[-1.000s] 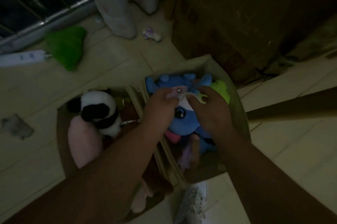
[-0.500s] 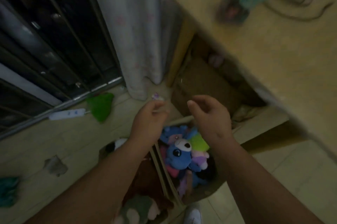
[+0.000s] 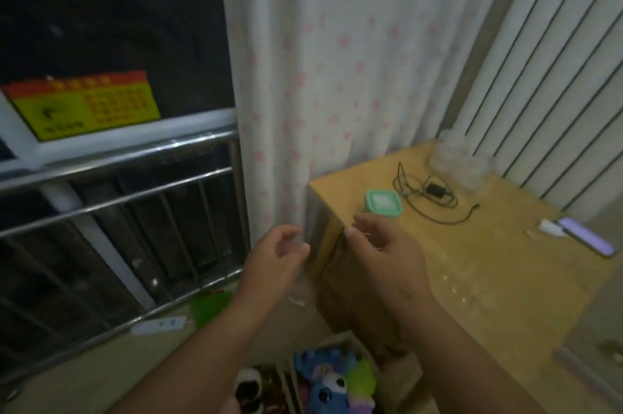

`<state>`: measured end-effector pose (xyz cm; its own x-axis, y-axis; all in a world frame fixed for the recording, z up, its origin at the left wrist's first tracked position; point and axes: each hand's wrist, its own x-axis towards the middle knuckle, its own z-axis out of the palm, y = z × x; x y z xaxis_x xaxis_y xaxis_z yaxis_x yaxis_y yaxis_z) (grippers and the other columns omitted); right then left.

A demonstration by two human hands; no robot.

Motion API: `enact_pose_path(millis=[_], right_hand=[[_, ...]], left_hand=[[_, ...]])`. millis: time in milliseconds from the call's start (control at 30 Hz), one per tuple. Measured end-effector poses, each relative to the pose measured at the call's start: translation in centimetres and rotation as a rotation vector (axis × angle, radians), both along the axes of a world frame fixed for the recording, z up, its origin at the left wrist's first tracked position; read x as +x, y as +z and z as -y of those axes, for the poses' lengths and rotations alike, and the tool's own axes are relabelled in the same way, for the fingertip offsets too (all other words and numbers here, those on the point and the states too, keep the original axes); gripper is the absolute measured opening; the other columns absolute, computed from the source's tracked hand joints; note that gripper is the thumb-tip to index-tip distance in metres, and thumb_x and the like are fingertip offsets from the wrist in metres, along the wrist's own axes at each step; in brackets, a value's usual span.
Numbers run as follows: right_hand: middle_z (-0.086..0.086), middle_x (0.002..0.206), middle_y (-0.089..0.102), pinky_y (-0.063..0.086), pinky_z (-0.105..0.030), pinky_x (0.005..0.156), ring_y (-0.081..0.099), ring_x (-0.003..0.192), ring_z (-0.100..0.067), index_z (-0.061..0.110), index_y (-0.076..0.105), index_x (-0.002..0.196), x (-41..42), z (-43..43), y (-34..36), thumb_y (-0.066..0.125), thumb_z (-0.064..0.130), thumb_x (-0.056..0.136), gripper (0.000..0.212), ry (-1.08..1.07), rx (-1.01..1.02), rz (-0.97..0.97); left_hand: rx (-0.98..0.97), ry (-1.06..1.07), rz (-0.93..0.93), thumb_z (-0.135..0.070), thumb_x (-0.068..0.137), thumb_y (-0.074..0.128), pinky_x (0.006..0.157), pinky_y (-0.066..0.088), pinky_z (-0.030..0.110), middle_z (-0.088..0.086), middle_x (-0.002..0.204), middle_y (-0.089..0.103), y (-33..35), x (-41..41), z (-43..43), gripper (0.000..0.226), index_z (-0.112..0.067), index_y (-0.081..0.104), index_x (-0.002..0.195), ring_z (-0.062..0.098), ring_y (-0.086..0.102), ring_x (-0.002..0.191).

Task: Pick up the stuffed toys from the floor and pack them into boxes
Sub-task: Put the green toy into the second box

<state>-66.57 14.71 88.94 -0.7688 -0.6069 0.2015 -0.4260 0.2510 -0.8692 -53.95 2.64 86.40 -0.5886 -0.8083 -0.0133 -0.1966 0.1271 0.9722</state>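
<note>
white curtain (image 3: 337, 76), pink flowers; blue toy (image 3: 325, 390).

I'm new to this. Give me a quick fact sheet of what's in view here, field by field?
left hand: raised, open, empty
right hand: raised, open, empty
boxes: at bottom edge, holding plush toys
blue toy: in right box
panda toy: in left box
green toy: on floor by railing
table: holds a container, cable and phone

Both hands (image 3: 274, 260) (image 3: 384, 253) raised, empty, fingers loose; stuffed toys (image 3: 328, 383) packed in boxes (image 3: 362, 348) below, probably two.
</note>
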Motion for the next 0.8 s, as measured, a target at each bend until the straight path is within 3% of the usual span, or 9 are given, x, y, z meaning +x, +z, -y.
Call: enact_pose_path(millis=[133, 367, 633, 800], right_hand=[[0.022, 0.09, 0.067, 0.042, 0.0, 0.066, 0.062, 0.084, 0.012, 0.035, 0.066, 0.1, 2.4, -1.0, 6.3, 0.07, 0.033, 0.084, 0.016, 0.027, -0.073, -0.058], [0.022, 0.096, 0.067, 0.047, -0.008, 0.066, 0.059, 0.087, 0.016, 0.033, 0.067, 0.109, 5.1, -2.6, 12.9, 0.065, 0.042, 0.086, 0.025, 0.064, -0.096, -0.157], [0.019, 0.101, 0.066, 0.046, -0.004, 0.062, 0.058, 0.089, 0.016, 0.033, 0.066, 0.111, 7.9, -1.6, 15.0, 0.065, 0.041, 0.086, 0.026, 0.109, -0.126, -0.196], [0.02, 0.101, 0.066, 0.044, -0.002, 0.06, 0.056, 0.087, 0.019, 0.034, 0.065, 0.11, 9.7, -0.9, 15.1, 0.065, 0.04, 0.086, 0.024, 0.098, -0.105, -0.207]], left_hand=[[-0.054, 0.04, -0.074, -0.017, 0.086, 0.066, 0.086, 0.05, 0.03, -0.005, 0.103, 0.065, 5.8, 2.7, -0.1, 0.02, -0.026, 0.063, 0.104, 0.012, 0.061, 0.099], [-0.14, 0.052, -0.187, -0.02, 0.083, 0.07, 0.084, 0.052, 0.031, -0.008, 0.099, 0.068, 12.5, 5.5, -0.1, 0.019, -0.034, 0.064, 0.095, 0.011, 0.064, 0.095], [-0.142, 0.024, -0.2, -0.027, 0.086, 0.066, 0.079, 0.053, 0.027, -0.01, 0.104, 0.066, 13.8, 8.4, 0.5, 0.02, -0.036, 0.062, 0.104, 0.008, 0.063, 0.098], [-0.153, 0.048, -0.213, -0.033, 0.078, 0.068, 0.082, 0.054, 0.031, -0.008, 0.101, 0.068, 13.7, 10.5, 1.3, 0.026, -0.03, 0.065, 0.104, 0.01, 0.064, 0.096]])
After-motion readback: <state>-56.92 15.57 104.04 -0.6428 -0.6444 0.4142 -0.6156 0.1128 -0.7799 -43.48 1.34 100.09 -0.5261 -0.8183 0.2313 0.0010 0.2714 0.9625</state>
